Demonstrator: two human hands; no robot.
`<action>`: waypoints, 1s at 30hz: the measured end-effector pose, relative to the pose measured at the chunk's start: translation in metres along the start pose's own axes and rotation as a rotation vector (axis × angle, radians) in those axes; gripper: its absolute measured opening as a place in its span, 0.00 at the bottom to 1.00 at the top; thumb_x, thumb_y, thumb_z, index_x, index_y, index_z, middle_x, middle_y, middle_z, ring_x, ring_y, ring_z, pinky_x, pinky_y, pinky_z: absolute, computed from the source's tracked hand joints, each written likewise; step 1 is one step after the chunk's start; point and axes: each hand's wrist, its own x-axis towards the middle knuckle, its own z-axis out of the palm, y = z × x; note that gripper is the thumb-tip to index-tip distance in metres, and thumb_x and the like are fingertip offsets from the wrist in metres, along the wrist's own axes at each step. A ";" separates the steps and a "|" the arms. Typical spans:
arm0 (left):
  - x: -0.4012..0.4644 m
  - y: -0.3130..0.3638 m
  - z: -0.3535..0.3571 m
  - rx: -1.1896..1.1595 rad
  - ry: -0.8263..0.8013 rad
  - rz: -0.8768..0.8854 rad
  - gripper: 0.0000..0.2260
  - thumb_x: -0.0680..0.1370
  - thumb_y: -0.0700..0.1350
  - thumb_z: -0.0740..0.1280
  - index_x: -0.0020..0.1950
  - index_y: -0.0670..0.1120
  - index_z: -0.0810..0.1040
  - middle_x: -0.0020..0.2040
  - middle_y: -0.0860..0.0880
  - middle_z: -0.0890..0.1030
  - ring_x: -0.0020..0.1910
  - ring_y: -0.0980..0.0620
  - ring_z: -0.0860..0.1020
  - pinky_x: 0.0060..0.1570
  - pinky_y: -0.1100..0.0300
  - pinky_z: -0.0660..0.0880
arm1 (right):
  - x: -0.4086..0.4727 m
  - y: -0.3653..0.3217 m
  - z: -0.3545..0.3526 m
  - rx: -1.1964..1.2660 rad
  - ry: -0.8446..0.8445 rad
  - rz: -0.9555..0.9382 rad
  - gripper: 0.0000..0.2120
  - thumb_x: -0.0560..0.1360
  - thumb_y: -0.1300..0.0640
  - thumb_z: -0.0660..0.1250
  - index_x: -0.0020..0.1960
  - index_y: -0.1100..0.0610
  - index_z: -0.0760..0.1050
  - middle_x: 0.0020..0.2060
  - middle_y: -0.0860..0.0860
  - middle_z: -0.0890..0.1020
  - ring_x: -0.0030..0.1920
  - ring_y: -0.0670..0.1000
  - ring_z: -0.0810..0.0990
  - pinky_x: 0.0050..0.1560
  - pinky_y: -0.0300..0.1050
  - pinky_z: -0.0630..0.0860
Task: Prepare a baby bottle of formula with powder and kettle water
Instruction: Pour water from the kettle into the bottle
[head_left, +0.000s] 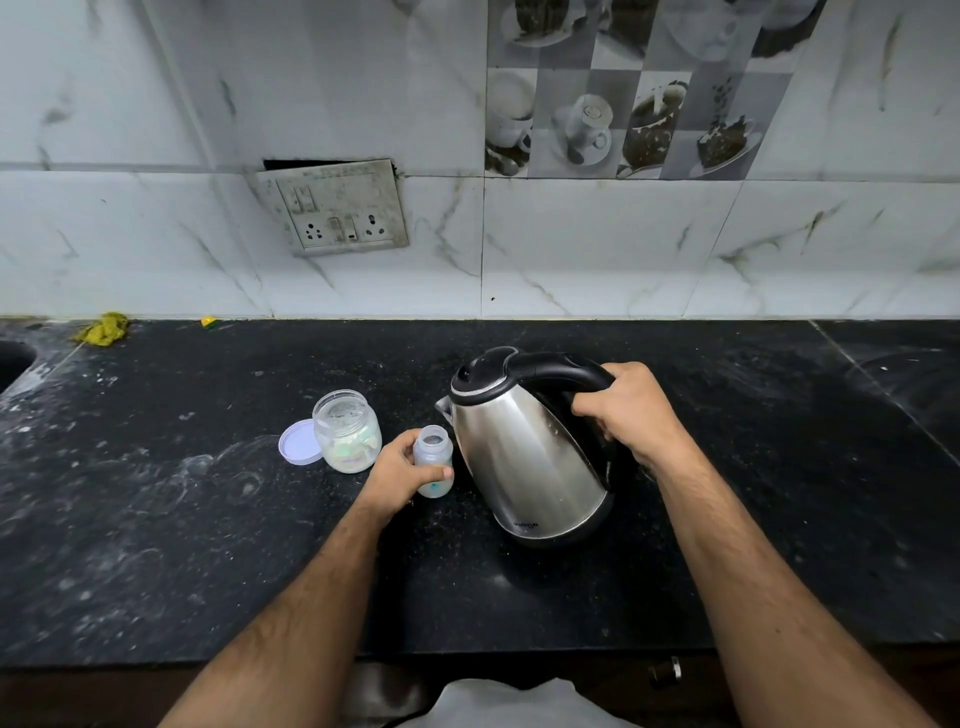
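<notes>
At the far left of the black countertop (156, 519) the edge of a sink (13, 361) is seen, with a yellow-green cloth (104, 328) lying against the wall behind it. Further right a white lid (300, 441) has been laid flat on the counter, touching the open jar (347, 431), in which pale powder is held; the jar is thus already uncapped.

Just beside the jar the baby bottle (432, 460) is stood upright on the counter, its top off and its mouth open. It is gripped by the left hand (397, 475), whose fingers are curled round its lower half, the thumb being laid across the front. Whether powder is already inside cannot be told, the bottle wall being cloudy.

To the right, close beside the bottle, the steel kettle (524, 457) is seen leaning toward the left, its lid closed and its spout (443, 408) pointed over the bottle's side. The black handle (561, 369) is clasped by the right hand (631, 410), all fingers wrapped round it.

The water step is judged to be in hand. For the next move the spout would need to be brought over the narrow mouth and the kettle tipped slowly, while the bottle is held steady
</notes>
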 end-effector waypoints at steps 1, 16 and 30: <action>0.000 -0.001 0.000 0.004 0.004 -0.004 0.24 0.68 0.30 0.77 0.60 0.46 0.77 0.54 0.47 0.84 0.51 0.54 0.82 0.50 0.64 0.76 | 0.001 -0.001 0.000 0.030 0.019 -0.001 0.07 0.64 0.69 0.70 0.34 0.60 0.74 0.18 0.47 0.69 0.19 0.48 0.65 0.25 0.39 0.61; 0.016 -0.001 -0.004 0.036 0.044 -0.037 0.25 0.68 0.31 0.76 0.62 0.45 0.75 0.54 0.49 0.83 0.51 0.55 0.81 0.50 0.65 0.75 | 0.045 -0.018 0.019 0.380 0.235 -0.090 0.13 0.65 0.69 0.70 0.30 0.57 0.69 0.18 0.49 0.68 0.19 0.48 0.64 0.24 0.41 0.61; 0.037 0.003 -0.004 0.108 0.074 -0.050 0.23 0.68 0.32 0.76 0.59 0.47 0.77 0.51 0.51 0.83 0.49 0.55 0.81 0.52 0.63 0.76 | 0.127 -0.016 0.062 0.327 0.286 -0.070 0.09 0.59 0.61 0.69 0.27 0.54 0.68 0.23 0.52 0.69 0.27 0.53 0.67 0.29 0.47 0.64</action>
